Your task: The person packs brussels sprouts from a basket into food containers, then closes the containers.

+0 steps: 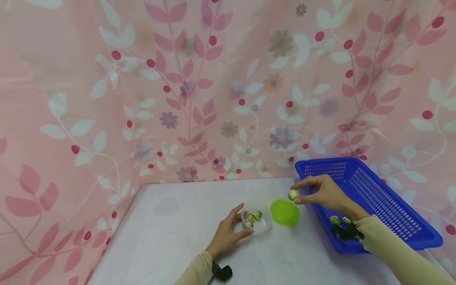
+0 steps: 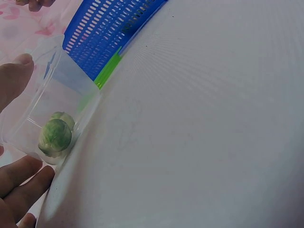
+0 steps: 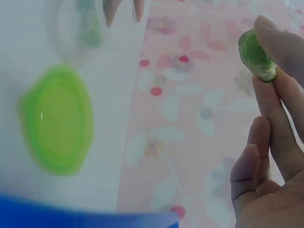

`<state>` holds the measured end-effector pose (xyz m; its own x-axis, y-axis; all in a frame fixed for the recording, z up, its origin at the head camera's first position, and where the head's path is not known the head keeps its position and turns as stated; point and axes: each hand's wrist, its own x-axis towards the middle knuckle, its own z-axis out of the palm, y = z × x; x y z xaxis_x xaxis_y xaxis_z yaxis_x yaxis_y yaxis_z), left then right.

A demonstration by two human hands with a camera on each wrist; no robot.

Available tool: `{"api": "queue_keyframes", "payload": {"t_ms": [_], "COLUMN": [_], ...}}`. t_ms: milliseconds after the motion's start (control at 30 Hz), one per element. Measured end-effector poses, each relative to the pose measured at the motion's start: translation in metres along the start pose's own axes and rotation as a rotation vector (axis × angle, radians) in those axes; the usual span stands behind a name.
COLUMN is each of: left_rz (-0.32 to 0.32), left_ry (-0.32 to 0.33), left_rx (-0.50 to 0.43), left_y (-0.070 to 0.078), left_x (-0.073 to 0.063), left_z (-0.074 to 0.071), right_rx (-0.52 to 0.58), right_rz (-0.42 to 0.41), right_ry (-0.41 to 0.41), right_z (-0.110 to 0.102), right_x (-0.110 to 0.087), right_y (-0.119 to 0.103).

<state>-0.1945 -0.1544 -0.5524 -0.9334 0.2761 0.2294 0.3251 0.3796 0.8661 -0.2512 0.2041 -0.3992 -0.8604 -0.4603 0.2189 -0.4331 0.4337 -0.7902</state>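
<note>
My right hand [image 1: 325, 194] pinches a Brussels sprout [image 1: 293, 194] between thumb and fingers, above the table by the basket's left edge. The right wrist view shows this green sprout [image 3: 256, 54] at the fingertips. Around a small clear plastic container [image 1: 263, 225] on the table, my left hand [image 1: 228, 233] holds the side with thumb and fingers. Several Brussels sprouts [image 1: 258, 215] lie inside it; through its wall in the left wrist view a sprout [image 2: 55, 135] is visible. A bright green lid [image 1: 285, 213] lies flat just right of the container.
A blue perforated basket [image 1: 388, 198] stands at the table's right side, with Brussels sprouts [image 1: 334, 220] in its near left part, partly behind my right wrist. The white table [image 1: 171, 229] ends at a pink floral curtain [image 1: 228, 99].
</note>
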Motion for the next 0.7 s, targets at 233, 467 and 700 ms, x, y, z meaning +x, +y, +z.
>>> {"api": "queue_keyframes", "payload": {"t_ms": [233, 467, 700], "left_rz": [0.01, 0.009, 0.01], "left_ry": [0.004, 0.006, 0.003], "left_rx": [-0.003, 0.011, 0.008], "left_y": [0.0, -0.001, -0.002], "left_x": [0.0, 0.0, 0.001], "left_z": [0.0, 0.0, 0.001], "right_rx": [0.027, 0.036, 0.017], "right_rz": [-0.032, -0.011, -0.022], "right_ry": [-0.008, -0.018, -0.015], "right_z": [0.013, 0.035, 0.057], "right_x": [0.003, 0.006, 0.009], "right_y": [-0.007, -0.011, -0.016]}}
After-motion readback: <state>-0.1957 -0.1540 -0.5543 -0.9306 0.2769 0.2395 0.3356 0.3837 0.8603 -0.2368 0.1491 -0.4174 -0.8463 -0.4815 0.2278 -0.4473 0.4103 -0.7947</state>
